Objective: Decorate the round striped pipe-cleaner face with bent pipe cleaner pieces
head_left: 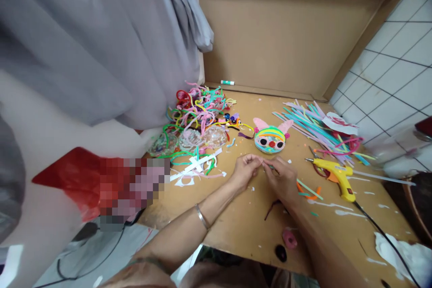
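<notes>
My left hand (247, 170) and my right hand (282, 178) meet above the middle of the table, fingertips pinched together. What they hold between them is too small and covered to make out. Just beyond my fingers lies a round animal face (271, 146) of coloured pipe cleaners, with pink ears, black eyes and a red nose. Beside my right hand are an orange pipe cleaner (316, 194) and a pale green strip (309, 189). Under my right wrist a dark pipe cleaner piece (271, 208) rests on the tabletop.
A yellow hot glue gun (344, 182) lies at right, its cord trailing to the front. Straight pipe cleaners (305, 122) lie behind it. Tangled pipe cleaners (202, 110), clear plastic discs (215, 136) and paper scraps (195, 164) cover the left. A cardboard wall (276, 36) closes the back.
</notes>
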Demonstrator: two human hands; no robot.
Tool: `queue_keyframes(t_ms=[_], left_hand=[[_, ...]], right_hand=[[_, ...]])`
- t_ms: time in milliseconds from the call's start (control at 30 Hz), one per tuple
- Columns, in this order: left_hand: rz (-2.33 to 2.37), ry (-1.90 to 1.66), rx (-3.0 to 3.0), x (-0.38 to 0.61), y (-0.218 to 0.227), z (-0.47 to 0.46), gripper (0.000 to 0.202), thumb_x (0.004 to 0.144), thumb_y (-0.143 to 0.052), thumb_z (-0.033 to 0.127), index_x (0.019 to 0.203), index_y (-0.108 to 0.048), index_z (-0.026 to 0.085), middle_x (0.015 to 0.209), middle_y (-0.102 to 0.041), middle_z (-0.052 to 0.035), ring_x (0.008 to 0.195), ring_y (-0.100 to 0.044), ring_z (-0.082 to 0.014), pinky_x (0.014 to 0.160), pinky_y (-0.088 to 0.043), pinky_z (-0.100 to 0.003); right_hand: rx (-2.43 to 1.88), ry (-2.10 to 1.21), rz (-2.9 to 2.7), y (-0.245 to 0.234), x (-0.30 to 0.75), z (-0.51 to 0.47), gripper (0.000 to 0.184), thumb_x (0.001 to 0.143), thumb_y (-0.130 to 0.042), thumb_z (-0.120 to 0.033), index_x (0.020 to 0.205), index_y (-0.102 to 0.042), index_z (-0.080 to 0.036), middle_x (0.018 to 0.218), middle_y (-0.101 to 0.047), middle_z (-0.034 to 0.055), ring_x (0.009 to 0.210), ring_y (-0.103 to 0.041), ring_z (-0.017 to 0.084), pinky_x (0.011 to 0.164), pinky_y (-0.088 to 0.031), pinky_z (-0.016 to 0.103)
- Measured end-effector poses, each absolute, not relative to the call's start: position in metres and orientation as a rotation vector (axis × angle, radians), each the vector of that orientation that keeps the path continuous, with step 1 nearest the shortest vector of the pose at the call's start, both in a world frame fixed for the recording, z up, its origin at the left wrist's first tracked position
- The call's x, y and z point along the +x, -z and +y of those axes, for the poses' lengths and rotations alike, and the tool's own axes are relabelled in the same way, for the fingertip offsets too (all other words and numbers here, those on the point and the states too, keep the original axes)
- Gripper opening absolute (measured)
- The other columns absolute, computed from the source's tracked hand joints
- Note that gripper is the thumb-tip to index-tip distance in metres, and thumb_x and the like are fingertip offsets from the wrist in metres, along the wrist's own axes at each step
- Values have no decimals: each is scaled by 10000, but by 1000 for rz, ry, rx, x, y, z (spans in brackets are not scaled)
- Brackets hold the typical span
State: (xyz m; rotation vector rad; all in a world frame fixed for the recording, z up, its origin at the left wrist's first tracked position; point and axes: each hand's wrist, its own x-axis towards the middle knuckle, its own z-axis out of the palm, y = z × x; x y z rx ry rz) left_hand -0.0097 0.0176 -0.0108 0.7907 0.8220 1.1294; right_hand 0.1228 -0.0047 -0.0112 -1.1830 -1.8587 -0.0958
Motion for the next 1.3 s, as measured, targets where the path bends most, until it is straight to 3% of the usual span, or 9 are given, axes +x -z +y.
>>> queue_keyframes(t_ms=[233,433,667,867,1167,1300], left_hand=[[837,-1126,801,-11,10,14,431,601,-794,505,702,-602,133,501,-454,63,433,-308,-38,482,-189,-227],[890,-1135,894,-15,18,10,485,659,-769,584,745,-593,140,539,-450,61,465,-303,-46,491,-184,-228],[893,-1129,962,-16,22,7,520,714,-709,646,719,-533,156,547,-406,66,496,-319,-59,509,-228,-227],[868,-1127,940,-14,19,8,515,704,-715,644,726,-537,161,526,-383,74,472,-286,-56,484,-199,-225],[960,-1146,1019,-13,12,14,408,741,-681,561,706,-558,174,524,-390,69,529,-334,-82,520,-255,-221],[944,-1139,1119,-14,9,14,389,771,-637,543,703,-551,170,534,-403,63,550,-351,-88,538,-279,-223]], right_hand=[[-1180,210,-1887,10,119,-9,117,924,-582,-189,827,-646,-180,662,-619,4,589,-585,127,558,-406,244],[-1305,371,-1910,4,113,-15,254,952,-535,-235,706,-585,-204,623,-589,7,564,-528,137,544,-336,278],[-1347,253,-1952,4,111,-16,261,957,-516,-227,711,-602,-202,656,-614,13,588,-554,127,557,-347,266],[-1332,72,-1908,4,113,-14,250,953,-515,-236,733,-629,-207,673,-622,12,591,-556,127,557,-379,257],[-1314,-11,-1899,-1,118,-12,145,907,-526,-222,847,-657,-206,721,-637,18,635,-568,138,598,-437,261],[-1350,70,-1782,-3,118,-10,147,878,-543,-202,760,-631,-207,682,-632,11,613,-561,137,586,-435,264]])
